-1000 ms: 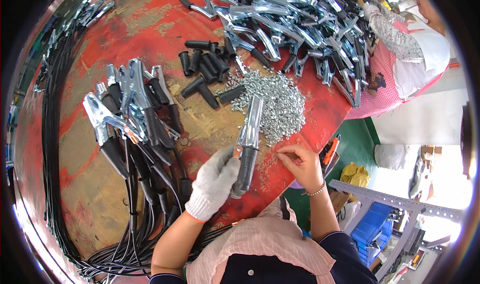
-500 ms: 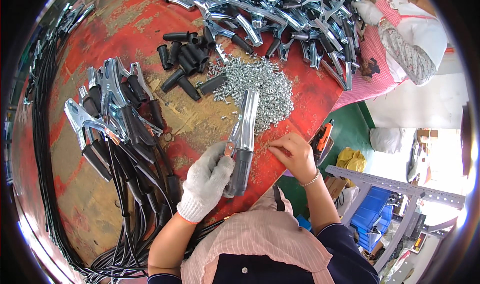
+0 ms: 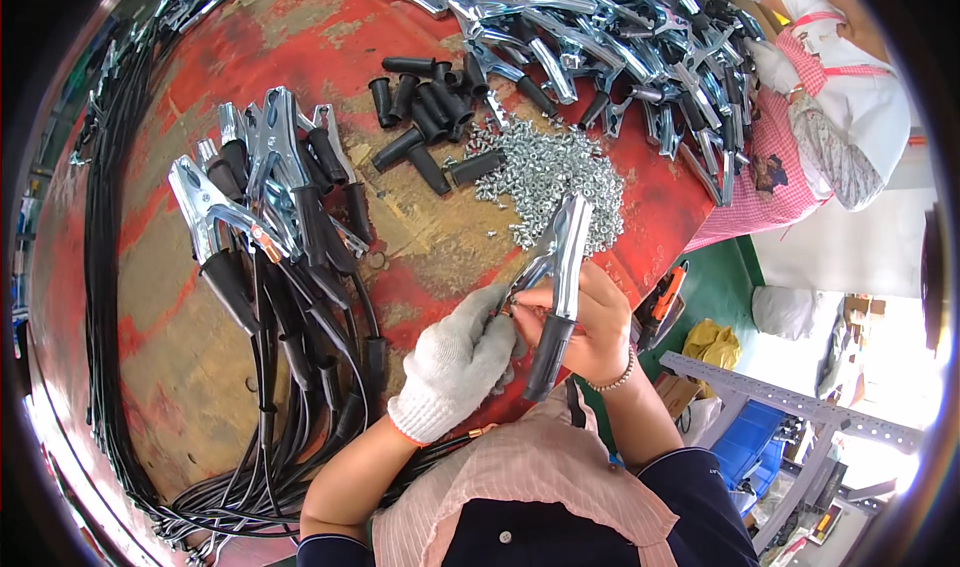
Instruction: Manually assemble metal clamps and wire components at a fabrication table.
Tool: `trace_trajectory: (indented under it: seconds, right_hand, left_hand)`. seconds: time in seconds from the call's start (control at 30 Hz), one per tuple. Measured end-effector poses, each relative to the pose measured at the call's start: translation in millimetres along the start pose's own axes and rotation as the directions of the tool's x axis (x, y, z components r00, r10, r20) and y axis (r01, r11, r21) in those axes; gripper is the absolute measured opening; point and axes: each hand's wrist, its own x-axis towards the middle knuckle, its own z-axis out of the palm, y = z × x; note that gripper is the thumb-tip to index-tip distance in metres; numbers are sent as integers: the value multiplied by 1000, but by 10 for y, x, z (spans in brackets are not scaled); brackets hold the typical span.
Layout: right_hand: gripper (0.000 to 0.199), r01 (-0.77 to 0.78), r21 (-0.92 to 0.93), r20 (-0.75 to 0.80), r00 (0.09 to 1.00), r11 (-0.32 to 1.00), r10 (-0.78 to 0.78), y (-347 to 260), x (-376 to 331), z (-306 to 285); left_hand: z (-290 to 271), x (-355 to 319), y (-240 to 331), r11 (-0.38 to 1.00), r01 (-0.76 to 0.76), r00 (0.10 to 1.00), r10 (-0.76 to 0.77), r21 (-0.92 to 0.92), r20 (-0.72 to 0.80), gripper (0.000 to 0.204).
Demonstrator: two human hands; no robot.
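steel clamp (image 3: 560,267) in both hands (image 3: 530,342) points jaws-away, long axis near-vertical.

Worn red table (image 3: 170,297), clamps (image 3: 262,182), screws (image 3: 545,172), cables (image 3: 105,267)

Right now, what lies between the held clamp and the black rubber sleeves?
In the head view, the pile of small silver screws lies between the clamp and the black sleeves.

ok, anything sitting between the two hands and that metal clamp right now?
No. The gloved left hand and the bare right hand both touch the metal clamp, raised above the red table. The screw pile and black sleeves lie beyond, apart from it.
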Motion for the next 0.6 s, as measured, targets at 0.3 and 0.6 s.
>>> trace_trajectory:
  seconds: [0.3,0.6]
  right_hand:
    - [28,7,-55,-1,1000,998,-7,-17,2,-12]
    - [27,12,-11,-57,998,1000,-13,5,-33,45]
  left_hand:
    - [3,-10,6,1000,3,1000,-3,4,-8,35]
    - [-1,-15,18,1000,0,1000,0,18,-2,35]
